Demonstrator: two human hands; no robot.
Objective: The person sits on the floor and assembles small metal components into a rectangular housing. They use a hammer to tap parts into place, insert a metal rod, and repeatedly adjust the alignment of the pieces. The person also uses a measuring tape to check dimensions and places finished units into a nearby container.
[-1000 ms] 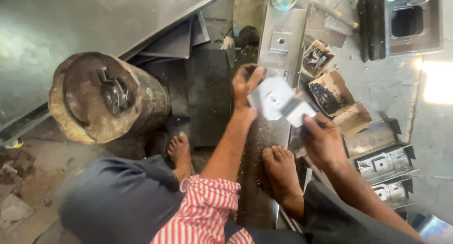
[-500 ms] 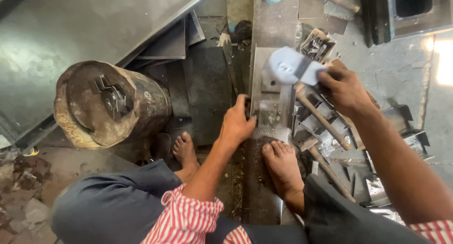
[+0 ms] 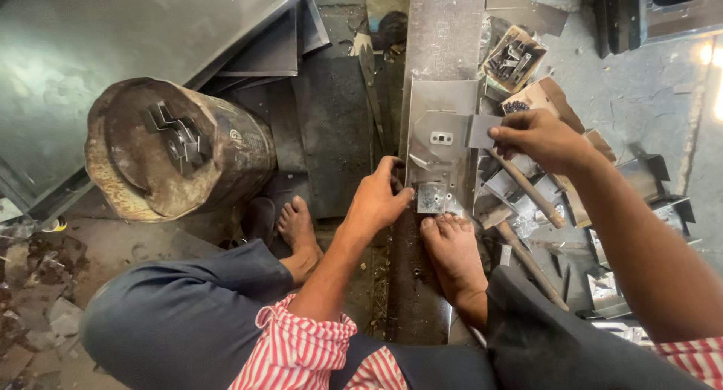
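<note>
The person squats on the floor, bare feet either side of a long steel bar (image 3: 440, 51) that runs away from the camera. The right hand (image 3: 538, 140) is pinched shut on the tab end of a flat sheet-metal bracket (image 3: 444, 137), thumb and fingers closed on the tab at the bracket's right edge; the bracket lies flat on the bar, w/ a small slotted hole near its middle. The left hand (image 3: 376, 201) rests at the bar's left edge, fingers curled down against the metal, thumb tip just beside a small square metal piece (image 3: 431, 197) sitting on the bar below the bracket. Whether the left hand actually grips anything can't be told (fingertips are tucked out of sight at the edge).

The right foot (image 3: 452, 254) sits on the bar, toes just below the small square piece. The left foot (image 3: 297, 232) is on the floor, left of the bar.

To the left lies a rusty metal drum (image 3: 181, 152) on its side, w/ dark metal bits on its end face. Right of the bar: small open cardboard boxes (image 3: 516, 58) w/ metal parts, a wooden-handled tool (image 3: 523, 186) under the right wrist, and more bent sheet-metal pieces (image 3: 648, 179). Dark flat sheets (image 3: 279, 43) are stacked at top left.
</note>
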